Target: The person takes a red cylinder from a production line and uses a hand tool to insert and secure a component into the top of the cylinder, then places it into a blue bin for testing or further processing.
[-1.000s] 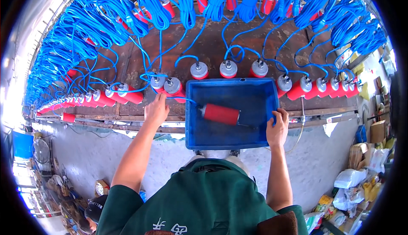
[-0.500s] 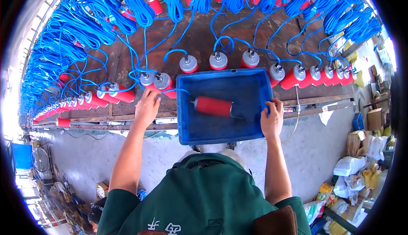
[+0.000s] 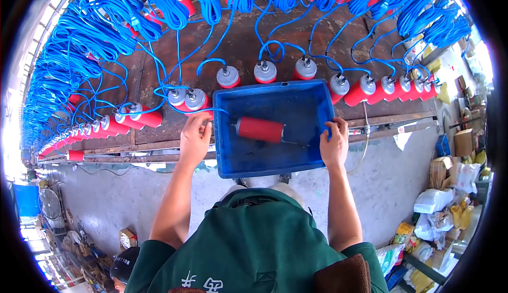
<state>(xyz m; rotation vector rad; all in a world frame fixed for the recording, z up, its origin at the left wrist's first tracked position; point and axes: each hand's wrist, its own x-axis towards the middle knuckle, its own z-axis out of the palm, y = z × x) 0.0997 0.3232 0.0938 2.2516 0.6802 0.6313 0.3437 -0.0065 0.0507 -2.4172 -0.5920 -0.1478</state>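
A blue plastic bin sits tilted at the table's front edge, in front of me. Inside lies a red cylinder on its side, a thin wire or rod sticking out at its right end. A blue cable crosses the bin's left rim toward it. My right hand is closed around the bin's right rim, thumb on the inner side. My left hand is just beside the left wall, fingers loosely bent and thumb apart, with nothing visible in it. Two red cylinders with grey caps stand just beyond its fingertips.
More capped red cylinders line the front of the brown table, joined to coiled blue cables. Bags and boxes are piled at the right. A person in a dark cap is at lower left.
My left hand has shifted right, from by the capped cylinders to close beside the bin's left wall. The red cylinder lies still in the bin. My right hand stays on the rim.
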